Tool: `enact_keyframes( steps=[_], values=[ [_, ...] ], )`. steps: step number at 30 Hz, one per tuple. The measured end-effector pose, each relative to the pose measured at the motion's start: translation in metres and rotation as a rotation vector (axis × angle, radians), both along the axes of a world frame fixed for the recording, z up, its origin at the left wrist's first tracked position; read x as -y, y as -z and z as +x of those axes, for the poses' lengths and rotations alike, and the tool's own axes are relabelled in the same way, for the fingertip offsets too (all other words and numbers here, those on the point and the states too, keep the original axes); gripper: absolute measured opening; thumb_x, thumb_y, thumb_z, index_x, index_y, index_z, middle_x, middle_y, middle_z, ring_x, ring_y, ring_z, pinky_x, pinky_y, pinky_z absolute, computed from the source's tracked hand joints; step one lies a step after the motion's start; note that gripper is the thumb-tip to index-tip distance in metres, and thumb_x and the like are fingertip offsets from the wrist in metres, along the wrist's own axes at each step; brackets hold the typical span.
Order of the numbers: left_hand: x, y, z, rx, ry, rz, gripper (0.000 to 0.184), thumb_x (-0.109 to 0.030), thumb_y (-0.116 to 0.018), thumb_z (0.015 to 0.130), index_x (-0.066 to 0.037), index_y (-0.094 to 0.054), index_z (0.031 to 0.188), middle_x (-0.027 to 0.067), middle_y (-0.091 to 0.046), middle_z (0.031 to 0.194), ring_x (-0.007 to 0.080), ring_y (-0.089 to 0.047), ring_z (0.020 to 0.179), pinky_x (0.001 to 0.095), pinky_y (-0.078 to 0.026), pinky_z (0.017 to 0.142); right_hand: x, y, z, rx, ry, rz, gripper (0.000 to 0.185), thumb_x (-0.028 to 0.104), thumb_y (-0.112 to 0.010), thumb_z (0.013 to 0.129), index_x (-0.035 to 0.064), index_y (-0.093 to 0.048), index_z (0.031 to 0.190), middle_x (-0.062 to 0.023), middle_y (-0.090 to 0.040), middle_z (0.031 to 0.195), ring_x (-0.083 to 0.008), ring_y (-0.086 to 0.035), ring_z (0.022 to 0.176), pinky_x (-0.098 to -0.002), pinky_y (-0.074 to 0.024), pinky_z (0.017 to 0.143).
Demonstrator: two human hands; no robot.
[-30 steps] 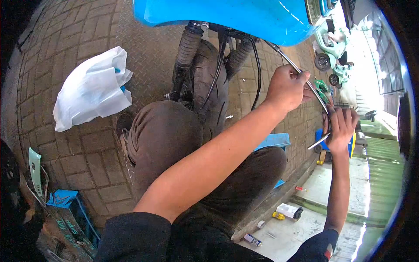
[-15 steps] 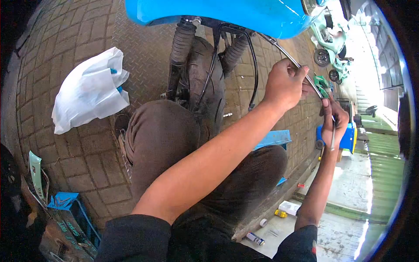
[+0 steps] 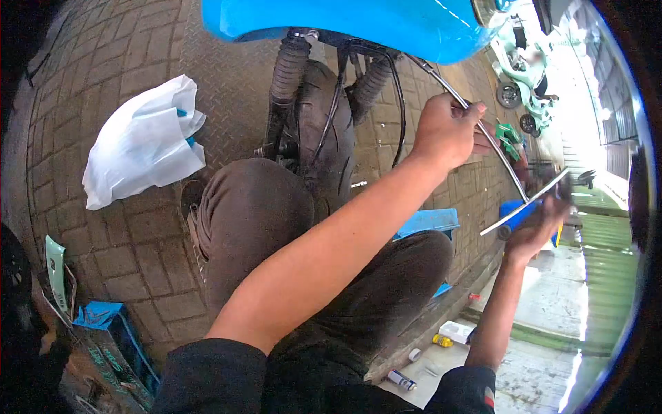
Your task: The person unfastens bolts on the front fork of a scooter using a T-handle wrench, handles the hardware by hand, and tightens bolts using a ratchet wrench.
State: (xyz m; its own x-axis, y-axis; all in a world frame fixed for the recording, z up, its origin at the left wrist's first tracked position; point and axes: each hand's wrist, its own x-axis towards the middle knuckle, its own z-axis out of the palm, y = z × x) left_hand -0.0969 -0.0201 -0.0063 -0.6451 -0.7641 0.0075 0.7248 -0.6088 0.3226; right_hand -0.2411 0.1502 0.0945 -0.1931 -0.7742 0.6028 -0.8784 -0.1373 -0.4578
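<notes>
A long metal T-handle wrench (image 3: pixel 507 165) slants from under the blue body panel (image 3: pixel 358 24) of a motorcycle down to the right. My left hand (image 3: pixel 445 131) is closed around its shaft, thumb and fingers pinching it. At the lower end, my right hand (image 3: pixel 534 231) is by the crossbar, palm turned up; motion smears its fingers, so their grip on the bar is unclear. The wrench's far tip is hidden under the panel. Below the panel are the front tyre (image 3: pixel 321 131), a fork with a ribbed rubber boot (image 3: pixel 291 69) and a hanging black cable (image 3: pixel 400 103).
White sheet material (image 3: pixel 141 148) with blue bits lies on the brick paving to the left. A blue box (image 3: pixel 103 317) stands lower left. A blue panel piece (image 3: pixel 427 221) lies by my knee. A spray can (image 3: pixel 401 379) and yellow bottle (image 3: pixel 442 340) sit lower right; pale green scooters (image 3: pixel 520 69) stand beyond.
My right hand has shifted slightly right and turned, and the crossbar has swung round so it now shows at full length. My left hand stays on the shaft in nearly the same place.
</notes>
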Motion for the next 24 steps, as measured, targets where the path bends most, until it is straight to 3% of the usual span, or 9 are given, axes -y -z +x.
enact_keyframes(
  steps=[1, 3, 8, 10, 12, 15, 18, 19, 24],
  values=[
    [0.0, 0.0, -0.001, 0.012, -0.001, -0.006, 0.022, -0.016, -0.061, 0.105, 0.005, -0.056, 0.113, 0.0222, -0.075, 0.094, 0.0324, -0.078, 0.077, 0.0391, -0.066, 0.065, -0.012, -0.001, -0.015, -0.676, 0.156, -0.164, 0.052, 0.029, -0.055, 0.103, -0.0039, -0.053, 0.144, -0.023, -0.051, 0.149, -0.0384, -0.049, 0.137, -0.0551, -0.0319, 0.118],
    [0.001, 0.002, -0.006, 0.009, -0.005, -0.015, 0.023, -0.016, -0.061, 0.105, 0.004, -0.055, 0.114, 0.0222, -0.075, 0.092, 0.0328, -0.078, 0.078, 0.0392, -0.066, 0.065, -0.013, -0.024, 0.007, -1.151, 0.138, -0.036, 0.06, 0.035, -0.074, 0.09, -0.0001, -0.062, 0.138, -0.0243, -0.052, 0.148, -0.0411, -0.05, 0.138, -0.059, -0.0296, 0.121],
    [0.001, 0.0, -0.004, 0.003, 0.003, -0.008, 0.023, -0.016, -0.061, 0.105, 0.005, -0.055, 0.11, 0.0235, -0.074, 0.094, 0.0336, -0.078, 0.078, 0.04, -0.067, 0.065, -0.001, -0.044, 0.018, -1.32, 0.129, 0.087, 0.05, 0.038, -0.064, 0.097, 0.0015, -0.069, 0.13, -0.0223, -0.065, 0.134, -0.0413, -0.061, 0.126, -0.0627, -0.0366, 0.117],
    [0.0, -0.003, 0.0, 0.001, 0.006, -0.004, 0.023, -0.016, -0.062, 0.105, 0.006, -0.055, 0.108, 0.0237, -0.074, 0.095, 0.034, -0.078, 0.078, 0.0404, -0.067, 0.065, 0.004, -0.054, 0.016, -1.237, 0.003, 0.273, 0.045, 0.033, -0.071, 0.095, 0.0007, -0.07, 0.127, -0.0186, -0.069, 0.127, -0.0393, -0.063, 0.126, -0.0606, -0.0342, 0.119],
    [0.003, -0.007, 0.004, 0.05, -0.01, 0.023, 0.024, -0.015, -0.062, 0.104, 0.007, -0.055, 0.106, 0.0225, -0.071, 0.095, 0.0349, -0.078, 0.077, 0.041, -0.068, 0.066, 0.013, -0.047, 0.018, -1.126, 0.018, 0.218, 0.041, 0.036, -0.065, 0.101, -0.0003, -0.073, 0.117, -0.018, -0.074, 0.108, -0.0346, -0.071, 0.107, -0.0548, -0.0468, 0.108],
    [0.003, 0.004, -0.009, 0.041, -0.029, 0.033, 0.022, -0.013, -0.064, 0.103, 0.006, -0.053, 0.105, 0.015, -0.067, 0.091, 0.0291, -0.076, 0.066, 0.0391, -0.065, 0.054, 0.007, -0.033, -0.002, 0.1, 0.368, 0.519, 0.061, 0.051, -0.048, 0.109, -0.0025, -0.073, 0.092, -0.0134, -0.072, 0.074, -0.0236, -0.072, 0.075, -0.0353, -0.058, 0.079],
    [0.002, 0.007, -0.011, 0.032, -0.057, 0.034, 0.022, -0.014, -0.064, 0.103, 0.006, -0.053, 0.104, 0.0154, -0.067, 0.09, 0.0293, -0.076, 0.065, 0.0395, -0.065, 0.053, 0.007, -0.036, 0.012, 0.617, 0.34, 0.599, 0.06, 0.052, -0.051, 0.107, -0.001, -0.072, 0.089, -0.0152, -0.072, 0.074, -0.0255, -0.071, 0.074, -0.0328, -0.0573, 0.074],
    [0.001, 0.007, -0.011, 0.031, -0.048, 0.034, 0.022, -0.014, -0.064, 0.103, 0.006, -0.053, 0.104, 0.0154, -0.067, 0.09, 0.0293, -0.076, 0.065, 0.0395, -0.065, 0.053, 0.004, -0.037, 0.004, 0.667, 0.355, 0.621, 0.06, 0.053, -0.052, 0.106, -0.0037, -0.071, 0.102, -0.0188, -0.073, 0.078, -0.0253, -0.072, 0.076, -0.0348, -0.0577, 0.079],
    [0.004, 0.007, -0.009, 0.052, -0.055, 0.015, 0.024, -0.013, -0.065, 0.102, 0.008, -0.054, 0.105, 0.0195, -0.068, 0.092, 0.0366, -0.077, 0.073, 0.0435, -0.067, 0.06, 0.01, -0.021, 0.011, 0.423, 0.359, 0.239, 0.055, 0.045, -0.052, 0.107, -0.0042, -0.059, 0.13, -0.0267, -0.067, 0.122, -0.0309, -0.07, 0.106, -0.0479, -0.054, 0.098]
  ],
)
